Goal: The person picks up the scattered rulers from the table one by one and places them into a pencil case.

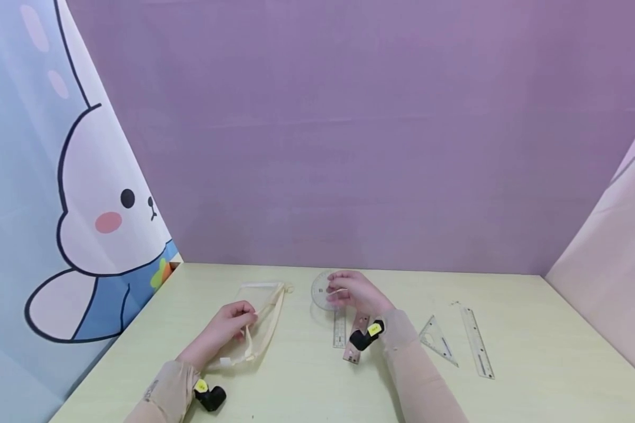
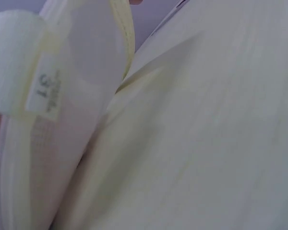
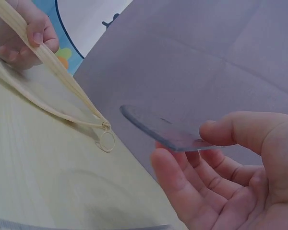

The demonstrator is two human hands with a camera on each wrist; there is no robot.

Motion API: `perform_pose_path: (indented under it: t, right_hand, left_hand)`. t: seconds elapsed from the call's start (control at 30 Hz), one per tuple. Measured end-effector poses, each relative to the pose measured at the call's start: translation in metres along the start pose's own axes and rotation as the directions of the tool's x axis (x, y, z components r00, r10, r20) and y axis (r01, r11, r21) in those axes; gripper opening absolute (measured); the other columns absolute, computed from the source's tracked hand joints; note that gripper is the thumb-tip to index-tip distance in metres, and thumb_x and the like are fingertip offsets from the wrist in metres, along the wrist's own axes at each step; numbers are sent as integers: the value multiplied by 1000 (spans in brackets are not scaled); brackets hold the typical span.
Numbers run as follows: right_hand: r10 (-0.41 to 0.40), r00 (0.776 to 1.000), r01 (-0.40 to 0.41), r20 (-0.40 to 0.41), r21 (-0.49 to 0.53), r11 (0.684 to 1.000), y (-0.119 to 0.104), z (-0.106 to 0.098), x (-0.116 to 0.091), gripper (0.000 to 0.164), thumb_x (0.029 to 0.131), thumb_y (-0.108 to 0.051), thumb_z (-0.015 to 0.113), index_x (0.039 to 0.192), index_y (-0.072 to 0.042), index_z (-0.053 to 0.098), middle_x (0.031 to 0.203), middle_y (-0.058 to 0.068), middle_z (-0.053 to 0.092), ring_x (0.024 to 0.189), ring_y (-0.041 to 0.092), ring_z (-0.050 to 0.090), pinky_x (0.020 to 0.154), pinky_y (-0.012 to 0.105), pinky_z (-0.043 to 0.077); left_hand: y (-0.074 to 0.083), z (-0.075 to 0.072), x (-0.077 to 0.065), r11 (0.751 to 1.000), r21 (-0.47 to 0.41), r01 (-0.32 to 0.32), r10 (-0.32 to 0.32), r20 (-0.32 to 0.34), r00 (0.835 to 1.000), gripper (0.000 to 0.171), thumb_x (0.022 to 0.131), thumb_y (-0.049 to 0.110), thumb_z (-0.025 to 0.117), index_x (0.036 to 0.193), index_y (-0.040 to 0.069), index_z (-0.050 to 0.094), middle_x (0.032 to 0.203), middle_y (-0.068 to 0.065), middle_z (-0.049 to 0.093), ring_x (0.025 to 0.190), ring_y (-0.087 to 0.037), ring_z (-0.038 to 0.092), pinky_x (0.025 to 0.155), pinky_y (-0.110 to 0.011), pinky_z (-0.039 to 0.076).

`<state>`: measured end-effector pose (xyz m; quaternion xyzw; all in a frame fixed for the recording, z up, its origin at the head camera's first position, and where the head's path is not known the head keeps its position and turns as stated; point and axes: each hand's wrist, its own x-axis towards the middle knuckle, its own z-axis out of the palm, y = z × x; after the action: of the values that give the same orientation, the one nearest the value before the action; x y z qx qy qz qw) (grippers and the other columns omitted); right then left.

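Note:
My left hand [image 1: 224, 329] pinches the edge of a see-through zipper pouch [image 1: 270, 331] with cream trim, holding its mouth apart above the table. In the right wrist view, a ring-shaped zipper pull [image 3: 107, 142] hangs at the pouch's end. My right hand [image 1: 356, 292] grips a clear round-edged protractor [image 1: 319, 291] between thumb and fingers. In the right wrist view the protractor [image 3: 153, 127] is raised off the table, beside the pouch and apart from it. The left wrist view shows the pouch's white label [image 2: 45, 88]; left fingers are mostly hidden there.
Below my right hand lie a clear short ruler [image 1: 340, 332] and a pinkish ruler [image 1: 352, 354], partly covered by the wrist camera. Right of my forearm are a clear set square [image 1: 438, 342] and another clear ruler [image 1: 478, 343]. A purple curtain [image 1: 349, 147] stands behind the table.

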<state>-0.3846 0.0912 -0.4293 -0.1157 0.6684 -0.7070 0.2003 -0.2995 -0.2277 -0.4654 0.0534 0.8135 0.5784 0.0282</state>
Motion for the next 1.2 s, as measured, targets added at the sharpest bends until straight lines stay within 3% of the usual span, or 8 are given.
perform_pose_path:
  t: [0.33, 0.43, 0.57, 0.73, 1.2]
  right_hand:
    - [-25, 998, 25, 49, 5, 1000, 2, 4, -1, 32, 97, -10, 55, 123, 8, 51, 104, 17, 64, 87, 23, 66, 77, 34, 55]
    - [-29, 998, 28, 49, 8, 1000, 2, 7, -1, 32, 97, -9, 54, 124, 8, 50, 106, 17, 64, 88, 23, 66, 79, 35, 54]
    - [-27, 999, 26, 47, 24, 999, 0, 11, -2, 33, 97, -9, 53, 126, 9, 49, 108, 19, 63, 89, 24, 67, 81, 36, 54]
    - [-24, 998, 21, 57, 43, 999, 0, 14, -1, 35, 97, -9, 54, 127, 9, 48, 110, 20, 62, 90, 24, 67, 82, 35, 54]
    - [-28, 995, 24, 100, 48, 999, 2, 24, -2, 35, 96, -8, 53, 125, 11, 48, 108, 20, 63, 89, 23, 66, 83, 36, 53]
  left_hand:
    - [8, 6, -1, 998, -62, 8, -12, -55, 998, 10, 91, 12, 63, 91, 3, 58, 72, -1, 50, 57, -14, 44, 52, -25, 42]
    - [21, 7, -8, 998, -69, 10, -14, -59, 998, 9, 92, 9, 62, 91, 1, 58, 73, -3, 50, 57, -15, 43, 52, -26, 42]
    - [25, 7, -9, 998, -58, 27, -31, -76, 997, 8, 92, 8, 60, 92, 0, 58, 74, -4, 51, 58, -16, 44, 53, -27, 42]
    - [10, 5, -1, 997, -68, 28, -35, -107, 994, 11, 92, 13, 63, 93, 2, 59, 75, -3, 52, 57, -14, 44, 53, -26, 43]
    - [9, 4, -1, 994, -107, -32, 23, -87, 996, 14, 91, 11, 64, 86, 0, 56, 72, -5, 51, 57, -14, 44, 53, -25, 42]
